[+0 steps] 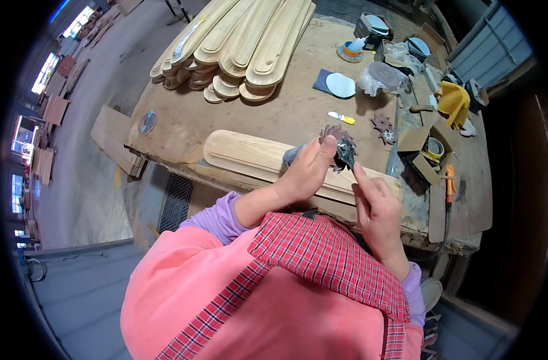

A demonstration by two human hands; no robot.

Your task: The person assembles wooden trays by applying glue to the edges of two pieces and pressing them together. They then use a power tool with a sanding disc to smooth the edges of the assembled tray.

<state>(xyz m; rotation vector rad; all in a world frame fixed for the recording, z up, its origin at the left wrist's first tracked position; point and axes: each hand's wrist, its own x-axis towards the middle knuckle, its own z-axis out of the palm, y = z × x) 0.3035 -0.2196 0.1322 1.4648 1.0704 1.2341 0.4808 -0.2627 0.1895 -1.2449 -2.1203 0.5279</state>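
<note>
Left hand [307,171] is clenched around a small power tool [340,150] with a grey body, thumb up along the head; a frayed brown sanding flap wheel sits at the tool's tip. Right hand [376,207] sits at 4 o'clock of the tool, index finger extended, fingertip touching the dark metal head; whether it grips anything, cannot tell. Both hands hover over a long rounded wooden slat [250,157] lying flat along the near edge of the workbench [298,108]. At 11 o'clock of the hands, well apart: a stack of similar wooden slats [244,48], fanned. At 2 o'clock of the tool: two spare flap wheels [383,128] on the bench. At 12 o'clock: a yellow utility knife [341,117], farther up a blue sanding pad [335,84]. At 3 o'clock: an open cardboard box [427,150] holding a roll of tape.
</note>
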